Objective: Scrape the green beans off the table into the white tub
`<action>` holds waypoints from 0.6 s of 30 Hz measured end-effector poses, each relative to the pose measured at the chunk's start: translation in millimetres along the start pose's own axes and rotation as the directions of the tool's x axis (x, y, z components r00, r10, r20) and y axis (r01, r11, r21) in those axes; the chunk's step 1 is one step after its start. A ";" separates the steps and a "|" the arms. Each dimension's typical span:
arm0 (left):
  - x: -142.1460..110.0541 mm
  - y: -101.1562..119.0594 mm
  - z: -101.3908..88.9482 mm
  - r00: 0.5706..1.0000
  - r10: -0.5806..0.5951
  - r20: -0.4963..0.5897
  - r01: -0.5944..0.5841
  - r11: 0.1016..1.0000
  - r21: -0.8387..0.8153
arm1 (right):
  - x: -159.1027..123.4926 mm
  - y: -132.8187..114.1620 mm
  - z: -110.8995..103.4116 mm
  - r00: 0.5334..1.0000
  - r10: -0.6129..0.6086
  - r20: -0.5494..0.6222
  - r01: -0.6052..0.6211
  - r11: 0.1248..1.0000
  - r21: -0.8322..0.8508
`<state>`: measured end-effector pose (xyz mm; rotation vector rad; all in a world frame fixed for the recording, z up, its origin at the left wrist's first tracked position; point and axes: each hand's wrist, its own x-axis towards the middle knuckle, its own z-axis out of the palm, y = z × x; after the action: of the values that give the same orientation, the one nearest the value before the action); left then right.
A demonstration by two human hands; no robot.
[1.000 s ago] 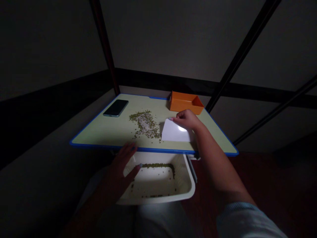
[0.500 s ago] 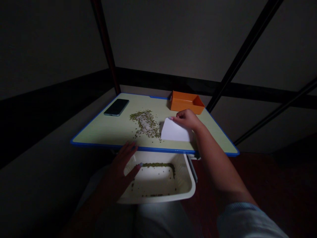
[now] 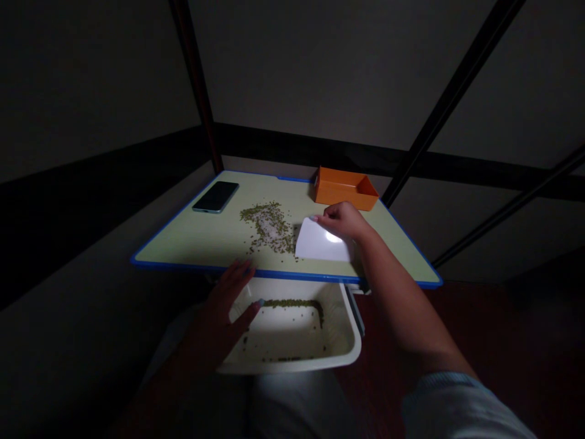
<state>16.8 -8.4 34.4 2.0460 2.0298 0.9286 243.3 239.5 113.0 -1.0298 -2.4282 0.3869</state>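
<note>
Now your right hand (image 3: 343, 221) pinches the white card (image 3: 317, 245) by the front edge of the tabletop (image 3: 196, 241), green grains (image 3: 264, 215) strewn just left of that card, your left hand (image 3: 225, 310) splayed wide.

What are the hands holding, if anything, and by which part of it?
Right hand: a flat, stiff-looking white sheet, held by its upper edge. Left hand: fingers spread, nothing visible in its grip.
</note>
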 end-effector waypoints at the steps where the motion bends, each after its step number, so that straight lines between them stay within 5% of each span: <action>1: 0.1 -0.1 0.1 1.000 0.000 0.000 0.000 1.000 -0.005 | 0.2 -0.4 0.2 1.000 0.005 -0.004 -0.005 1.000 -0.011; 18: 0.3 -1.2 1.1 1.000 -0.008 0.006 0.007 1.000 0.004 | -0.7 -7.3 1.4 1.000 -0.003 0.007 0.003 1.000 -0.029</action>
<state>16.2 -7.6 33.0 2.0390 2.0360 0.9168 238.7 234.0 114.7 -1.0381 -2.4483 0.3562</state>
